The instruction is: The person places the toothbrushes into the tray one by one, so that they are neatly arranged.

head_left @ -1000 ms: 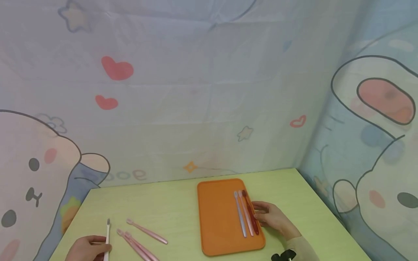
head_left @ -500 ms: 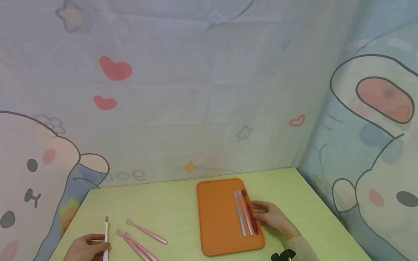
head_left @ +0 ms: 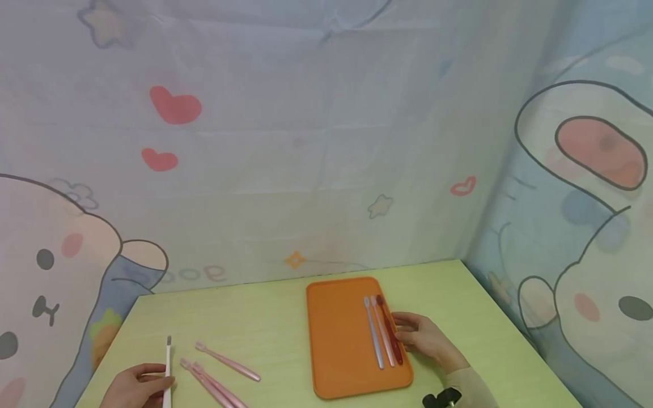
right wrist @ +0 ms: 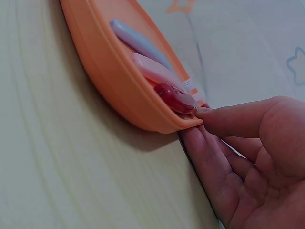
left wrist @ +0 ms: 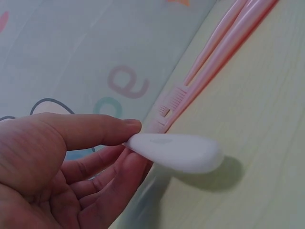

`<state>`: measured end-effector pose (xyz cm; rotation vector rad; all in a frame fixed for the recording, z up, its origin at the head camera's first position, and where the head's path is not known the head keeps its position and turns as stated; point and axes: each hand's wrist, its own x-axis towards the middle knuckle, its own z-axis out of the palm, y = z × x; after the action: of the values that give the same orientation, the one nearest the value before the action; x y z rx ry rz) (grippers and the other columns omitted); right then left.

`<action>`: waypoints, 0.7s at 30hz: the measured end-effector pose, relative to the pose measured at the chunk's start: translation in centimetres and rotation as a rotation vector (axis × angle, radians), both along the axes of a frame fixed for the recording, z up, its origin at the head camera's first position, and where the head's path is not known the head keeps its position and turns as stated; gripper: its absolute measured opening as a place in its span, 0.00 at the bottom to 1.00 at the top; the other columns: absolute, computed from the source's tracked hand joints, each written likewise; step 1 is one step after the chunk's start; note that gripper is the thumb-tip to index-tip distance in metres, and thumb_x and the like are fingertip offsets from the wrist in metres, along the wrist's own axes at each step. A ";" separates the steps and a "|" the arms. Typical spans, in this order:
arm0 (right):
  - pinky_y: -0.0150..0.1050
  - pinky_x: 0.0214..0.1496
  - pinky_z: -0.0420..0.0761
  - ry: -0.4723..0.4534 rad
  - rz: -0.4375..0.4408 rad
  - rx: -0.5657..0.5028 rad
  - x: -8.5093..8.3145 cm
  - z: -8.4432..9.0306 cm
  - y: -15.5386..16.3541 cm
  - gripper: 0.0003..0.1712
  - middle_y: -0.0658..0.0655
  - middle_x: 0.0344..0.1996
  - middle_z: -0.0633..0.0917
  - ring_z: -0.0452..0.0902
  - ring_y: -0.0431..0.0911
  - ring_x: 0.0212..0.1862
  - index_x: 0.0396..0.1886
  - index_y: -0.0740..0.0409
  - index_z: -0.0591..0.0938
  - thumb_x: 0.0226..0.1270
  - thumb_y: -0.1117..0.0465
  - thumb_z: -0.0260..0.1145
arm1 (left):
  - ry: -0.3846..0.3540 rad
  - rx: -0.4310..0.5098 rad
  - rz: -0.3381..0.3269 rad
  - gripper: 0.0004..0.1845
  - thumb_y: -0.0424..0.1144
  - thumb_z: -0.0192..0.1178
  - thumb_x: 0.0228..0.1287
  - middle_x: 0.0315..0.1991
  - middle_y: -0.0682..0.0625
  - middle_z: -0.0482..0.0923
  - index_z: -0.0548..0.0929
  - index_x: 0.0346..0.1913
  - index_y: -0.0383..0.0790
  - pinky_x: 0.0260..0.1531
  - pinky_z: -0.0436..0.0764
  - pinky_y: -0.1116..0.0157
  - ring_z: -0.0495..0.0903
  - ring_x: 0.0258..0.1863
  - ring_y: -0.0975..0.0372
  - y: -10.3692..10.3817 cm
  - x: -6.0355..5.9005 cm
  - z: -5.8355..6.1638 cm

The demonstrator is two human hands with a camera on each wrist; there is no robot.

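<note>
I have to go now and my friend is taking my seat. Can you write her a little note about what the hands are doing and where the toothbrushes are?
Left hand: pinches the white toothbrush by its handle, at the table's near left edge.
Right hand: fingertips rest against the right rim of the orange tray, thumb on top of the rim, holding no brush.
Done: three toothbrushes lie side by side in the tray, a pale blue one, a pink one and a dark red one.
Left: the white one in hand, plus three pink toothbrushes loose on the green table, probably bound for the tray too.
</note>
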<state>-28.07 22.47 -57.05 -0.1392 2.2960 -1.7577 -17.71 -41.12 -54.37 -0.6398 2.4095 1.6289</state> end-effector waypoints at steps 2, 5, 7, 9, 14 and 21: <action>0.44 0.46 0.89 0.001 0.008 -0.004 0.0 0.0 0.1 0.33 0.74 0.67 0.79 0.85 0.53 0.56 0.75 0.72 0.73 0.73 0.68 0.69 | 0.006 0.003 0.004 0.33 0.37 0.77 0.63 0.34 0.46 0.88 0.76 0.61 0.15 0.33 0.90 0.57 0.89 0.30 0.53 0.1 0.0 0.1; 0.45 0.47 0.89 0.005 0.019 -0.008 -0.1 0.0 0.1 0.33 0.75 0.68 0.78 0.85 0.53 0.57 0.75 0.73 0.72 0.74 0.68 0.69 | 0.013 0.004 0.006 0.33 0.38 0.78 0.63 0.34 0.47 0.87 0.77 0.61 0.16 0.33 0.90 0.57 0.89 0.30 0.53 0.2 0.0 0.1; 0.45 0.47 0.89 0.007 0.022 -0.011 -0.2 -0.1 0.1 0.33 0.75 0.68 0.78 0.85 0.53 0.57 0.75 0.74 0.71 0.74 0.68 0.69 | 0.015 0.000 0.003 0.33 0.39 0.78 0.63 0.34 0.47 0.87 0.77 0.61 0.16 0.34 0.90 0.57 0.89 0.30 0.53 0.3 0.0 0.1; 0.45 0.47 0.89 0.012 0.025 -0.011 -0.3 -0.1 0.1 0.33 0.76 0.68 0.78 0.85 0.53 0.57 0.75 0.74 0.71 0.74 0.68 0.69 | 0.018 -0.001 0.002 0.34 0.39 0.78 0.63 0.34 0.47 0.88 0.77 0.61 0.17 0.34 0.90 0.57 0.89 0.30 0.53 0.3 0.0 0.2; 0.44 0.46 0.89 0.013 0.024 -0.010 -0.2 0.0 0.1 0.33 0.75 0.67 0.78 0.85 0.53 0.56 0.75 0.73 0.72 0.74 0.68 0.69 | 0.037 0.005 -0.002 0.35 0.40 0.80 0.61 0.35 0.47 0.88 0.77 0.61 0.17 0.34 0.90 0.57 0.89 0.31 0.53 0.7 -0.1 0.1; 0.43 0.46 0.90 0.004 0.023 -0.007 -0.2 -0.1 0.1 0.33 0.74 0.67 0.79 0.85 0.52 0.56 0.75 0.73 0.72 0.73 0.68 0.69 | 0.082 0.040 -0.007 0.34 0.37 0.77 0.64 0.36 0.47 0.88 0.76 0.64 0.17 0.34 0.90 0.58 0.89 0.32 0.54 1.8 -0.2 0.7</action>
<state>-28.26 22.57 -57.14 -0.1700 2.2823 -1.7554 -17.91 -39.28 -53.68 -0.5686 2.4255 1.7286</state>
